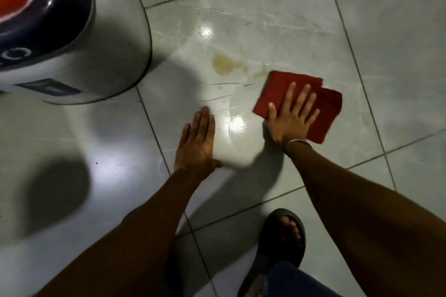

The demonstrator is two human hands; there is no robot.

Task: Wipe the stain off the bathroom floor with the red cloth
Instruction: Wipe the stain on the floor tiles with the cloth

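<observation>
Two bare hands show in my view, one folded red cloth (321, 106), one yellowish stain (223, 64) on the glossy grey tiled floor (277, 7). My right hand (290, 119) lies flat on the cloth, fingers spread, pressing rather than clutching it. My left hand (198, 142) rests open on bare tile, holding nothing. Roughly rectangular, the cloth runs its long axis from upper left to lower right, its upper-left corner just beside the stain's faint right smear. One dark sandal (280, 246) shows below, one white round-based appliance (115, 38) at left.
</observation>
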